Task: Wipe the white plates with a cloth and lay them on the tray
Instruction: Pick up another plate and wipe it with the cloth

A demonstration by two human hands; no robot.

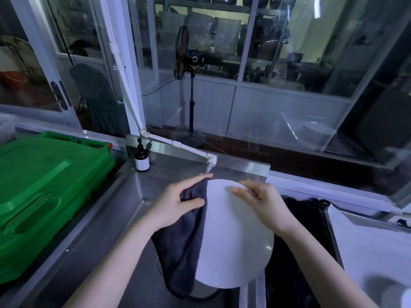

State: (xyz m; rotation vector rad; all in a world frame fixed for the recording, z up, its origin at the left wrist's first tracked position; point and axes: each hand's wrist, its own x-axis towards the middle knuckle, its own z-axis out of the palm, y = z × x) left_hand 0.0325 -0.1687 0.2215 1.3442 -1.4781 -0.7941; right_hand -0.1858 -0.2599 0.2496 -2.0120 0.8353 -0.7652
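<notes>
While the left hand (178, 203) pinches a dark grey terry cloth (180, 252) between thumb and outstretched forefinger, it presses the fabric round the left edge of a round white plate (233, 241), and the rest of the cloth hangs down loose below the wrist. The right hand (262, 201) grips the plate at its far upper rim, with the thumb lying on the near face and the fingers curled over the edge. Between both hands the plate is held tilted in the air above a stainless steel sink basin (111, 230), its face turned toward the person. To the right, well apart from the plate, lies a flat metal tray lined in white (369, 241). A large green plastic lid (44, 185) fills the left side beside the basin. On the far ledge a small brown pump bottle (142, 160) stands upright, near a white plastic pipe tap (209, 162) just beyond the left forefinger. Behind the glass stands a black pedestal fan (184, 54).
</notes>
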